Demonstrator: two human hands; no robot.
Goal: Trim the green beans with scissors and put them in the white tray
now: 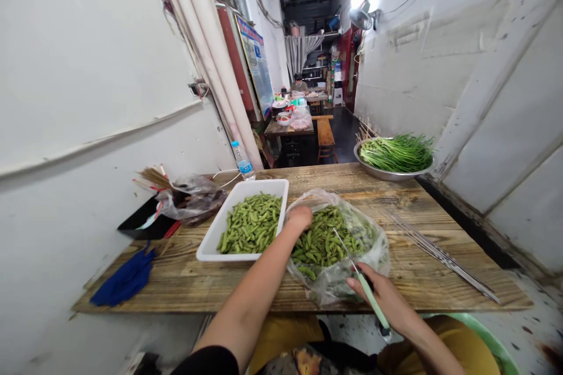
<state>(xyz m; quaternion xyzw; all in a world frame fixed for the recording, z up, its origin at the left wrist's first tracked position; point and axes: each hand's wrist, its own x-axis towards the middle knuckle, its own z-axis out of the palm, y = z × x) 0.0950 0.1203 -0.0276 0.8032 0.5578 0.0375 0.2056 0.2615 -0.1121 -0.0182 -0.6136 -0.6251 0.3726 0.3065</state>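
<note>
A clear plastic bag (378, 246) lies spread open on the wooden table, with green edamame pods (323, 240) heaped in it. My left hand (300, 218) reaches to the left side of this heap, at the bag's edge; its fingers are hidden from view. In my right hand (382, 290) is a pair of scissors (372, 299), seen nearly edge-on, with a light green handle. Their thin metal blades point up and left over the pods. Left of the bag stands a white plastic tray (206, 249), holding more pods (253, 222) and partly covered by my left forearm.
A water bottle (243, 161) stands behind the tray. Bagged skewers (191, 196), a black dustpan-like container (147, 217) and a blue cloth (125, 278) lie left. Metal skewers (444, 258) lie right, near a bowl (396, 176) of green stalks. A person (299, 85) sits far back.
</note>
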